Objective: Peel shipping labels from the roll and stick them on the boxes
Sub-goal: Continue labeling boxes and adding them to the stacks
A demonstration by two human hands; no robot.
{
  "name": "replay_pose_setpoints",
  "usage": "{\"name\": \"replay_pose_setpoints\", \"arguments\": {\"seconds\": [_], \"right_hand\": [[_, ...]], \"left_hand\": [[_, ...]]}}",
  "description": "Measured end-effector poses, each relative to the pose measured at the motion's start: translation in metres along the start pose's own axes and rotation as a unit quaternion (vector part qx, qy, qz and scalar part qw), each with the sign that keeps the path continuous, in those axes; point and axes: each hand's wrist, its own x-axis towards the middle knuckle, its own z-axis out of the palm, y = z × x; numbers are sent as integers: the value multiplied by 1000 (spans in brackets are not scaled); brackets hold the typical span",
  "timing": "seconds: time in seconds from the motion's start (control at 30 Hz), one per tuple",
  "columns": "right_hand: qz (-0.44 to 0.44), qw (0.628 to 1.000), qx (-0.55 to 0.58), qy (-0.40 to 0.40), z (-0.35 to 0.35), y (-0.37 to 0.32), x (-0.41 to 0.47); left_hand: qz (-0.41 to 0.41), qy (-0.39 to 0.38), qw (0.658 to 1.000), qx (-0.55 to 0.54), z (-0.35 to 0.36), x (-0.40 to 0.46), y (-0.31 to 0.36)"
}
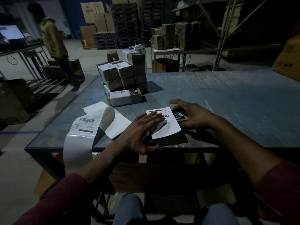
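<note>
Two knees in blue trousers sit nearest, under the table point(243, 98) edge. Above them, the left hand point(139, 132) lies flat, fingers straight, pressing on one white label point(168, 125) spread over a small box point(181, 116). The right hand point(193, 115) cups the box's far end, fingers curved around it. Left of the left hand, one strip of labels point(84, 125) curls across the table and hangs over the edge, one printed label showing on it. Beyond both hands stands one labelled box point(125, 97) alone, and behind it a stack of boxes point(121, 73); their number is hard to count in the dimness. Far left, another person point(53, 41) stands.
</note>
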Motion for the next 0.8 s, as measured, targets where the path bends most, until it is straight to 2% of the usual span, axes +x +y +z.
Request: {"name": "replay_pose_setpoints", "arguments": {"seconds": [0.17, 0.27, 0.4, 0.47, 0.63, 0.8], "right_hand": [[35, 987, 101, -120, -31, -9, -5], [40, 973, 170, -152, -42, -14, -6], [39, 966, 179, -182, -48, -20, -10], [27, 970, 144, -194, -48, -23, -13], [-9, 990, 9, -140, -39, -46, -21], [-111, 992, 51, -31, -28, -38, -18]], "left_hand": [[-6, 69, 996, -59, -16, 0, 16], [-5, 83, 989, -122, -28, 9, 23], [2, 129, 982, -138, -28, 15, 21], [-11, 149, 978, -147, -25, 14, 20], [-55, 171, 963, -200, -20, 9, 17], [-80, 199, 938, -271, -18, 5, 17]]}}
